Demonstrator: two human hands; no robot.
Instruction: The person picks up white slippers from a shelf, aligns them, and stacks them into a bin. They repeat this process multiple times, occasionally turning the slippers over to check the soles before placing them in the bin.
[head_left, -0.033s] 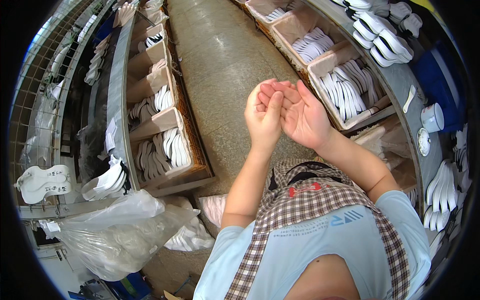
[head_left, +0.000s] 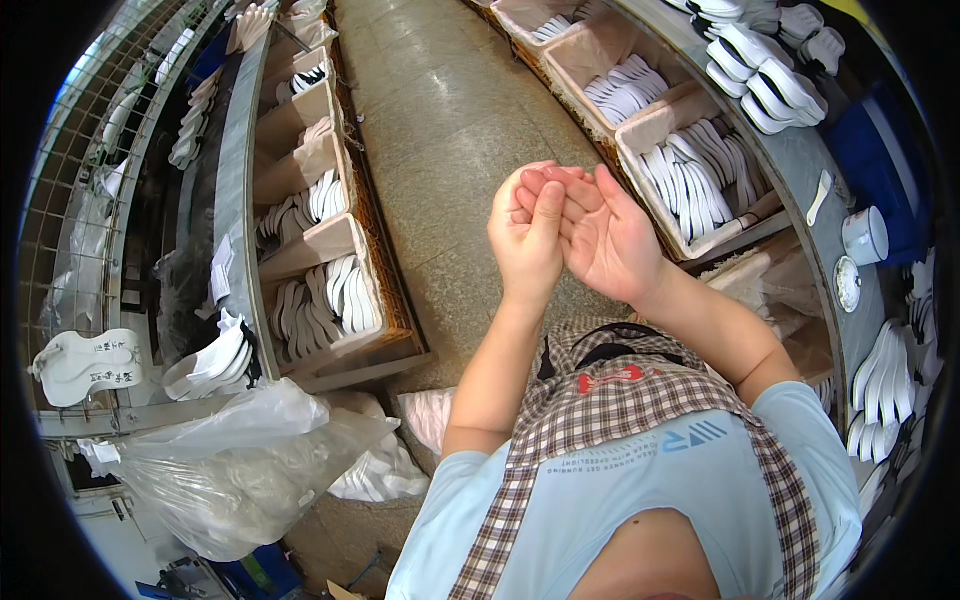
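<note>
My hands meet in front of the apron, above the aisle. My left hand [head_left: 526, 245] is closed round the fingers of my right hand [head_left: 612, 245], its thumb pointing up across them. The right palm is turned up, with its thumb stretched out and apart from the fingers. No object shows in the right palm; the left palm is hidden. Nearest to my hands, on the right, is a lined bin [head_left: 640, 205] of white curved shoe-sole pieces [head_left: 680, 185]. I wear a checked apron [head_left: 590, 430].
Another row of lined bins [head_left: 370, 300] borders the aisle floor [head_left: 420, 120] on the left. A clear plastic bag [head_left: 230, 470] bulges at lower left. The right shelf holds a white mug [head_left: 865, 236], a small brush [head_left: 820, 197] and stacked white soles [head_left: 765, 80].
</note>
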